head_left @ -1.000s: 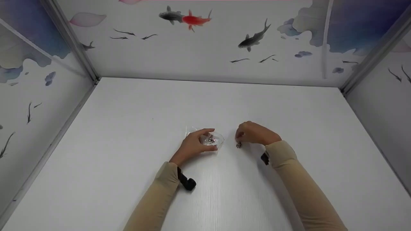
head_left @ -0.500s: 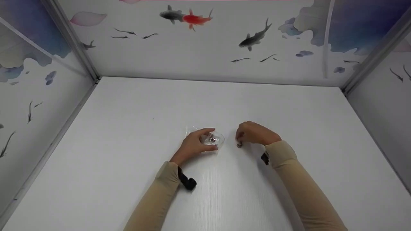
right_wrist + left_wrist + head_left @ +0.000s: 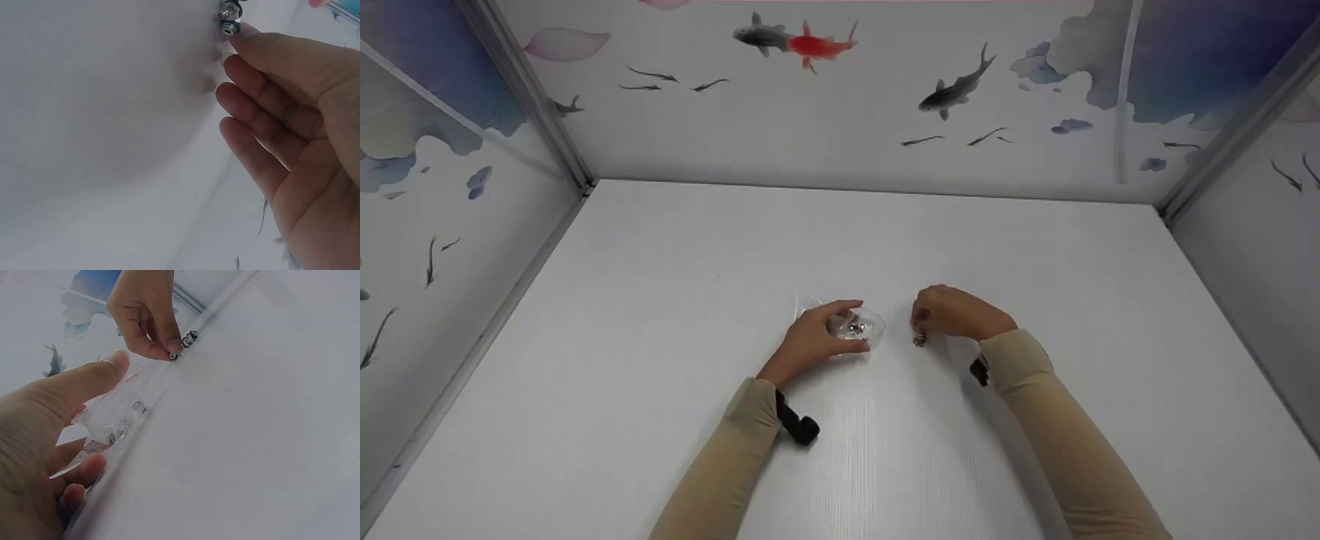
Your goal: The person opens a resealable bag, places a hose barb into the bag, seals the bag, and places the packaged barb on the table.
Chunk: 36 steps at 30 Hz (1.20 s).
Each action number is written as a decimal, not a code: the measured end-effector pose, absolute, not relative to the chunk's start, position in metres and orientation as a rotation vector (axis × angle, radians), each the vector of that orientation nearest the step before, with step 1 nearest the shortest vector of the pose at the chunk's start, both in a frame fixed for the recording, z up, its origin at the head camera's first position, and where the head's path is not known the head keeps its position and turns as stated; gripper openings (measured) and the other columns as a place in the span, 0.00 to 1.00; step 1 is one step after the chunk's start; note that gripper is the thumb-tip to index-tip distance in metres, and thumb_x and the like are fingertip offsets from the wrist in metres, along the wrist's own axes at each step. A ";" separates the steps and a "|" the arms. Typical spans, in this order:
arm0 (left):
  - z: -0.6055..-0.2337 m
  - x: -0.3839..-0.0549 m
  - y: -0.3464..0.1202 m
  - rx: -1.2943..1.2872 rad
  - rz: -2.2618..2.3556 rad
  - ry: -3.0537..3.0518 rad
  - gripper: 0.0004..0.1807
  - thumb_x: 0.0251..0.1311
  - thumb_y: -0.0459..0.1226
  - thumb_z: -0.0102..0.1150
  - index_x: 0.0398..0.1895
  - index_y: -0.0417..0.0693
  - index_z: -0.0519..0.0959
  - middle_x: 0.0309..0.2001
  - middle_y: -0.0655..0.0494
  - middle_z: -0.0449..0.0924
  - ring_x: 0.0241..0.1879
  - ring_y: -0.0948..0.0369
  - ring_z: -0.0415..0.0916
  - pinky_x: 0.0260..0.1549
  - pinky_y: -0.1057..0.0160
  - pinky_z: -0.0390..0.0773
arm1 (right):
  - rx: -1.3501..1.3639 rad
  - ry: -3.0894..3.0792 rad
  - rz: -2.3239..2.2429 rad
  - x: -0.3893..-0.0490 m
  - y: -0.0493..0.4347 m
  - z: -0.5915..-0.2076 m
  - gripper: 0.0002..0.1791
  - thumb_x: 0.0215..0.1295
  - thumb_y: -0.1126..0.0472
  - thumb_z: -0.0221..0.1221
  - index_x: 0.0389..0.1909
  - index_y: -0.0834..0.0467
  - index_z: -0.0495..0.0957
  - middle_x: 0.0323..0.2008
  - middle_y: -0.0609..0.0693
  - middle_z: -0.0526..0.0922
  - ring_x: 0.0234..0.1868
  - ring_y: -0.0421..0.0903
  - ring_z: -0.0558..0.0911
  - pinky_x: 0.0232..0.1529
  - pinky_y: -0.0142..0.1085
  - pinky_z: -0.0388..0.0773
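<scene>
My left hand (image 3: 808, 335) curls thumb and fingers round a clear plastic bag (image 3: 107, 408) lying on the table. Small shiny metal pieces (image 3: 856, 328) show through its film, and a red line runs near its mouth in the left wrist view. To the right, my right hand (image 3: 958, 311) pinches at a small cluster of metal fittings (image 3: 919, 340) with thumb and forefinger. The fittings (image 3: 229, 12) look round and silvery with dark rings, and stand close together in a short row. The other fingers of that hand are loosely bent beside the tabletop.
The white table (image 3: 660, 247) is bounded by a back panel (image 3: 825, 120) printed with fish and by side panels. A small dark camera mount (image 3: 801, 429) sticks out from the left wrist, and another (image 3: 979, 370) sits at the right wrist.
</scene>
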<state>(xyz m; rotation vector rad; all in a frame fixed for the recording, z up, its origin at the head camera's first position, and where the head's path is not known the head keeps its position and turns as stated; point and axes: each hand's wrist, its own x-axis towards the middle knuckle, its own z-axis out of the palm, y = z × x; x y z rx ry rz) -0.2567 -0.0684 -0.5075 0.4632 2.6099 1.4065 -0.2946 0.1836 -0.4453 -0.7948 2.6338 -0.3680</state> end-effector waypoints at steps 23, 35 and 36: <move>-0.507 -0.256 -0.069 0.478 1.414 2.609 0.38 0.44 0.53 0.74 0.63 0.62 0.73 0.56 0.57 0.78 0.50 0.59 0.73 0.52 0.54 0.71 | -0.953 2.686 -0.394 -0.294 0.179 -0.439 0.06 0.62 0.64 0.63 0.39 0.60 0.85 0.37 0.50 0.83 0.41 0.46 0.79 0.47 0.41 0.78; -0.505 -0.255 -0.068 0.461 1.406 2.626 0.39 0.44 0.53 0.74 0.63 0.62 0.73 0.56 0.57 0.78 0.51 0.59 0.73 0.53 0.53 0.71 | -1.006 2.678 -0.431 -0.293 0.167 -0.428 0.07 0.63 0.64 0.62 0.40 0.60 0.84 0.39 0.51 0.83 0.44 0.48 0.80 0.49 0.42 0.77; -0.505 -0.255 -0.068 0.462 1.406 2.625 0.39 0.44 0.53 0.74 0.63 0.62 0.73 0.56 0.57 0.78 0.50 0.59 0.73 0.52 0.54 0.71 | -1.010 2.679 -0.431 -0.293 0.166 -0.428 0.07 0.63 0.64 0.62 0.40 0.60 0.84 0.39 0.51 0.83 0.44 0.48 0.80 0.49 0.42 0.77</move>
